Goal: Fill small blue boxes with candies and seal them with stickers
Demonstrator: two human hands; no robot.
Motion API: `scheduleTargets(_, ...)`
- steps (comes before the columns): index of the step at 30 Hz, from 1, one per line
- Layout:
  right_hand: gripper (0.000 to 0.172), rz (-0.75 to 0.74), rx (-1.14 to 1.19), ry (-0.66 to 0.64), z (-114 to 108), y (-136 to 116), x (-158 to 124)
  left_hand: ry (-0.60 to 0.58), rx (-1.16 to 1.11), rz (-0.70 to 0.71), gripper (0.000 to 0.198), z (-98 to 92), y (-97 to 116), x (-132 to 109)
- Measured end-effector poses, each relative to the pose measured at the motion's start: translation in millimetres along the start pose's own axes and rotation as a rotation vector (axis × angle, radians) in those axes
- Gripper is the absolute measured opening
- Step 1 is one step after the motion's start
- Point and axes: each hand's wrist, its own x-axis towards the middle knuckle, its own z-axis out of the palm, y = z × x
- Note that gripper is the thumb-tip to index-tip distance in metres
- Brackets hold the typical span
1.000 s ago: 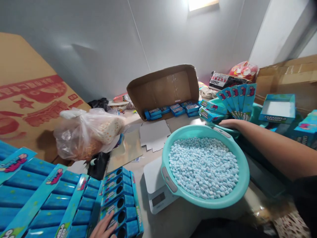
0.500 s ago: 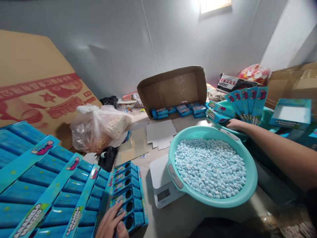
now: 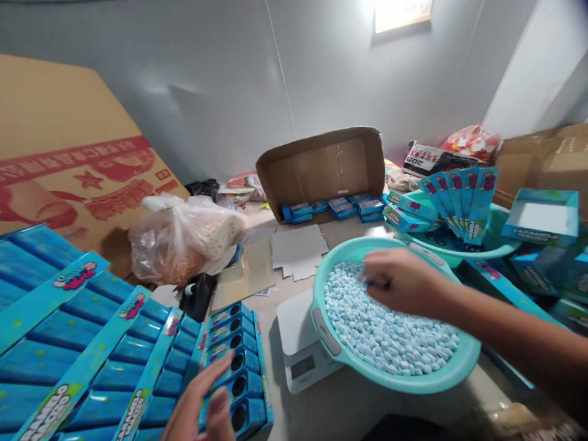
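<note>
A teal basin (image 3: 327, 331) full of small pale blue candies (image 3: 390, 331) rests on a white scale (image 3: 298, 349). My right hand (image 3: 399, 278) hovers over the candies with its fingers curled into a loose pinch; what it holds is hidden. At the bottom left, my left hand (image 3: 202, 404) lies with fingers spread on a blue display carton (image 3: 234, 361) that has round holes in its end faces. Long blue candy boxes (image 3: 78, 343) are stacked to the left of it.
An open cardboard box (image 3: 321, 165) with small blue packs stands behind the basin. A second teal basin (image 3: 487, 248) holds flat blue packs. A plastic bag (image 3: 184, 239), a printed cardboard sheet (image 3: 68, 159), and blue trays (image 3: 539, 214) surround the table.
My right hand left the far basin's edge and came back over the candies, fingers curled. My left hand shifted on the blue carton and spread its fingers.
</note>
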Motion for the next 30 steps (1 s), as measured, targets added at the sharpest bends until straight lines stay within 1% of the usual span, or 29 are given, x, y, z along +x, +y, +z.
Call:
scheduleTargets(1, 0.023, -0.101, 0.025, -0.126, 15.5, -22.8, 4.9, -0.029, -0.100, -0.110, 0.040, 6.9, 20.3, 10.4)
scheduleTargets(2, 0.023, -0.168, 0.066, -0.207, 29.5, -41.6, 10.1, -0.076, -0.209, -0.169, 0.044, 14.8, 40.0, 20.1)
scheduleTargets(3, 0.023, -0.205, 0.106, -0.260, 41.4, -55.9, 15.2, -0.157, -0.292, -0.122, 0.044, 22.9, 57.4, 28.4)
scheduleTargets(4, 0.024, -0.223, 0.139, -0.293, 50.9, -65.6, 20.0, -0.210, -0.331, -0.038, 0.037, 30.3, 71.1, 34.6)
scheduleTargets(5, 0.027, -0.225, 0.180, -0.305, 58.3, -71.1, 24.2, -0.190, -0.363, -0.024, 0.033, 36.3, 80.3, 38.5)
scheduleTargets(6, 0.029, -0.218, 0.224, -0.313, 63.9, -73.1, 27.6, -0.171, -0.385, -0.006, 0.028, 40.4, 84.9, 40.0)
scheduleTargets(8, 0.034, -0.195, 0.317, -0.334, 71.5, -69.8, 31.5, -0.129, -0.387, -0.039, 0.021, 42.5, 82.2, 38.2)
scheduleTargets(10, 0.035, -0.170, 0.391, -0.356, 77.3, -62.2, 31.8, -0.129, -0.322, -0.122, 0.019, 37.4, 68.6, 36.4)
scheduleTargets(12, 0.033, -0.118, 0.418, -0.358, 83.0, -54.3, 30.3, -0.153, -0.203, -0.257, 0.025, 27.5, 48.3, 42.3)
scheduleTargets(13, 0.032, -0.078, 0.423, -0.349, 85.6, -50.9, 29.6, -0.167, -0.134, -0.341, 0.028, 22.0, 36.1, 49.3)
scheduleTargets(15, 0.032, 0.010, 0.425, -0.327, 90.3, -45.0, 29.2, -0.246, 0.015, -0.522, 0.034, 12.5, 7.6, 70.4)
scheduleTargets(16, 0.033, 0.044, 0.424, -0.314, 92.1, -42.5, 29.5, -0.280, 0.084, -0.583, 0.036, 9.6, -8.0, 82.6)
scheduleTargets(17, 0.033, 0.064, 0.423, -0.299, 93.6, -40.2, 30.0, -0.298, 0.152, -0.609, 0.037, 8.3, -23.9, 94.7)
scheduleTargets(18, 0.033, 0.074, 0.420, -0.283, 94.8, -38.0, 30.4, -0.343, 0.200, -0.618, 0.039, 8.7, -39.3, 105.9)
scheduleTargets(20, 0.034, 0.064, 0.404, -0.264, 96.1, -34.1, 31.0, -0.461, 0.187, -0.630, 0.038, 13.7, -65.8, 123.7)
scheduleTargets(22, 0.033, 0.041, 0.377, -0.266, 96.4, -31.0, 31.0, -0.568, 0.140, -0.630, 0.037, 21.8, -83.9, 135.2)
scheduleTargets(24, 0.032, 0.016, 0.359, -0.276, 96.0, -29.1, 30.8, -0.653, 0.082, -0.618, 0.039, 29.6, -94.1, 142.6)
scheduleTargets(26, 0.032, -0.005, 0.359, -0.287, 95.3, -28.5, 30.7, -0.713, 0.030, -0.603, 0.045, 34.6, -99.4, 148.6)
scheduleTargets(28, 0.031, -0.018, 0.364, -0.303, 94.6, -29.0, 30.5, -0.784, -0.007, -0.593, 0.052, 36.7, -103.0, 154.7)
scheduleTargets(30, 0.031, -0.020, 0.363, -0.331, 94.2, -30.3, 30.0, -0.881, -0.024, -0.585, 0.054, 37.5, -106.8, 161.0)
